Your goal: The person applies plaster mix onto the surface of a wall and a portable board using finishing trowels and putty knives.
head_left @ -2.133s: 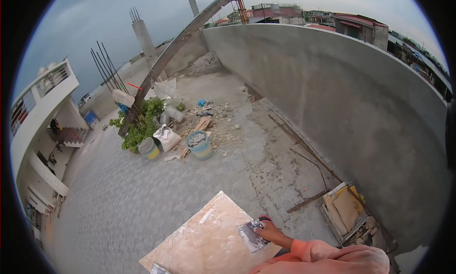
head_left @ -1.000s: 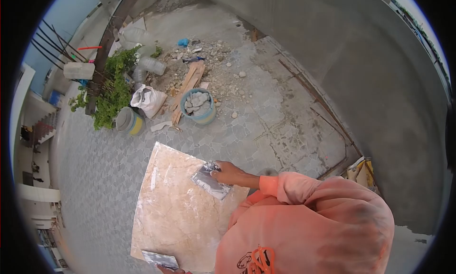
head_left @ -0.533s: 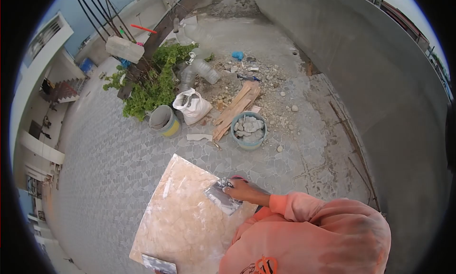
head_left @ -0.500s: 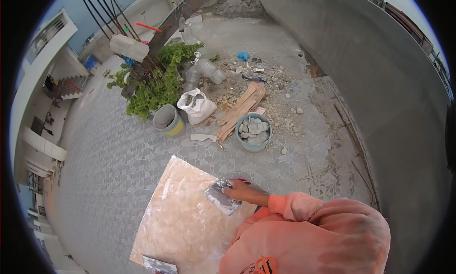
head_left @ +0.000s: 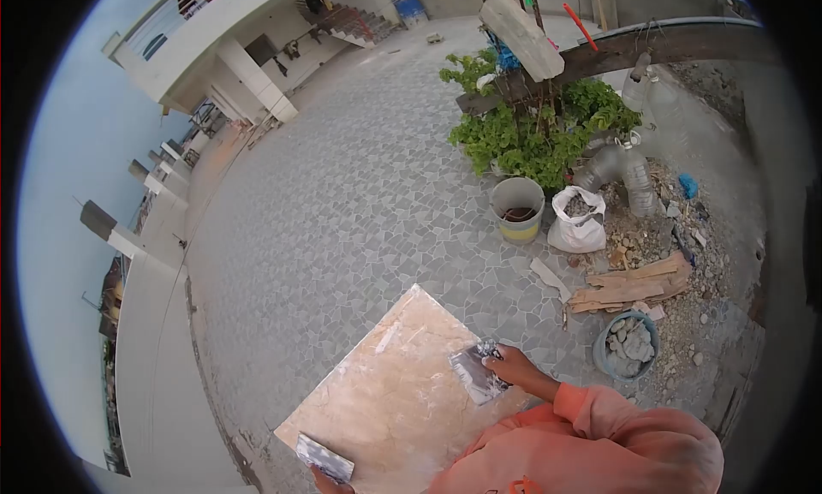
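A square, beige marbled board (head_left: pixel 385 387), smeared with white, lies before me with one corner pointing away. My right hand (head_left: pixel 514 370) is closed round a wide scraper (head_left: pixel 478 372), its metal blade spotted with white paste and held over the board's right side. At the bottom of the view, my left hand (head_left: pixel 327 484) shows only in part. It grips a second wide scraper (head_left: pixel 325 457), whose whitened blade is by the board's near left edge. Both handles are mostly hidden.
Grey stone-patterned paving (head_left: pixel 342 203) surrounds the board. Ahead to the right stand a grey-and-yellow bucket (head_left: pixel 519 229), a white sack (head_left: pixel 578 233) and leafy plants (head_left: pixel 531 143). Wood planks (head_left: pixel 634 284), rubble and a blue bucket of grey lumps (head_left: pixel 629 348) lie farther right, near a wall.
The view has swung left, so the surroundings sit farther right. My left hand has come into sight with its scraper. My right hand still holds the other scraper over the board.
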The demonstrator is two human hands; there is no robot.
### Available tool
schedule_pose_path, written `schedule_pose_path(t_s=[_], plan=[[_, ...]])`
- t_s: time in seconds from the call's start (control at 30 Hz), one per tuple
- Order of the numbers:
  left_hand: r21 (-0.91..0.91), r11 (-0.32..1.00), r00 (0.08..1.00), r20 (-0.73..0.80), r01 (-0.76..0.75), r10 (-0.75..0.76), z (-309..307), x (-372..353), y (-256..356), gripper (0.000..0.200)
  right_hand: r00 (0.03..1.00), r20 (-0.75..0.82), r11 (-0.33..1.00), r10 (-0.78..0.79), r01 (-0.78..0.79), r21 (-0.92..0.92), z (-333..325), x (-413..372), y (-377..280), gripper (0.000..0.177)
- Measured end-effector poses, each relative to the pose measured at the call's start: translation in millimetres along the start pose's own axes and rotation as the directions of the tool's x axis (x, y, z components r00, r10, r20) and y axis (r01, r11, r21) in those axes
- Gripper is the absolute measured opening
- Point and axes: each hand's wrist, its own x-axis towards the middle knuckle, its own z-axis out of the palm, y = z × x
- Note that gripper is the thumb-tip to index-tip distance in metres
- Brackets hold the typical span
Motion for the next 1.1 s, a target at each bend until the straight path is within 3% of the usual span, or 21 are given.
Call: schedule_pose_path(t_s=[0.1,0.23,0.27,0.37,0.4,0.5,0.57,0.73,0.83,0.93,1.1], plan=[[0.020,0.983,0.968,-0.176,0.183,-0.177,63,-30,32,0.052,1.000,0.014,0.997,0.013,-0.012,-0.077,7,35,-24,0.041],[-0.036,0.992,0.993,-0.001,0.122,-0.122,44,101,-10,0.064,0.999,-0.033,0.996,0.032,-0.035,-0.086,20,91,-45,0.044],[0.031,0.996,0.996,0.013,0.084,-0.084,60,132,-8,0.062,0.998,-0.050,0.997,0.049,-0.052,-0.063,25,106,-50,0.043],[0.099,0.993,0.995,0.058,0.069,-0.075,164,172,29,0.058,0.984,-0.134,0.993,0.113,-0.108,0.043,39,148,-69,0.041],[0.034,0.998,0.982,0.177,0.059,-0.064,184,205,31,0.055,0.976,-0.166,0.987,0.141,-0.127,0.094,44,162,-77,0.040],[0.160,0.983,0.945,0.295,0.094,-0.139,264,268,56,0.051,0.918,-0.365,0.980,0.154,-0.095,0.175,65,200,-70,0.035],[0.189,0.976,0.891,0.418,0.109,-0.180,308,311,55,0.049,0.886,-0.395,0.933,0.243,-0.102,0.345,69,203,-84,0.029],[0.373,0.924,0.820,0.499,0.088,-0.280,469,355,56,0.040,0.736,-0.577,0.877,0.355,-0.047,0.479,77,243,-70,0.022],[0.455,0.889,0.789,0.529,0.046,-0.312,547,378,41,0.039,0.645,-0.583,0.787,0.493,-0.044,0.616,78,268,-66,0.023],[0.479,0.877,0.769,0.549,0.030,-0.327,627,391,27,0.038,0.614,-0.601,0.718,0.511,0.080,0.691,67,310,-79,0.024],[0.463,0.883,0.768,0.538,0.076,-0.348,716,413,5,0.039,0.583,-0.624,0.787,0.520,-0.043,0.616,22,388,-115,0.025]])
